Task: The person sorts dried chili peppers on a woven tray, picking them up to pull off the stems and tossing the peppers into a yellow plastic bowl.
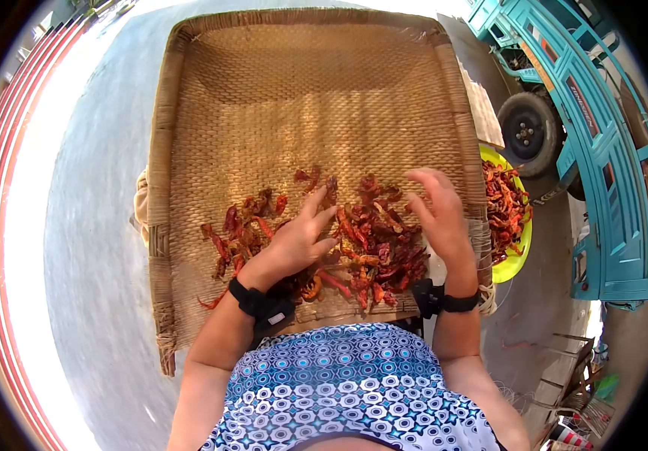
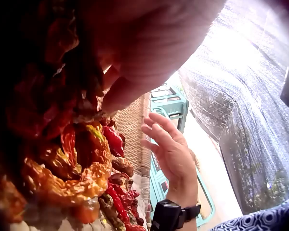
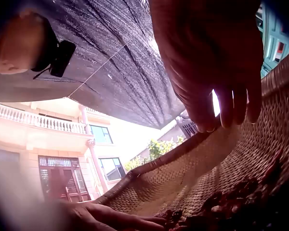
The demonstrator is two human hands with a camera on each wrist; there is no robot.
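A heap of dried red chili peppers [image 1: 384,252] lies in the near half of a woven basket tray [image 1: 324,98]. My left hand [image 1: 298,239] is low over the left part of the heap, its fingers pointing forward and the fingertips right at the peppers. From the left wrist, crinkled orange and red peppers [image 2: 86,178] show below that hand, whose fingertips are partly in shadow. Raised over the tray's right side, my right hand [image 1: 441,214] has its fingers apart and loosely bent, with nothing between them. In the right wrist view its fingers [image 3: 226,113] hang down above the weave.
The tray's raised rim [image 1: 160,150] runs along its sides and far end. Beyond the right rim stands a yellow-green basin [image 1: 516,263] filled with more dried peppers. A teal vehicle [image 1: 602,180] with a black wheel [image 1: 527,131] is farther right. Grey paving [image 1: 98,225] spreads to the left.
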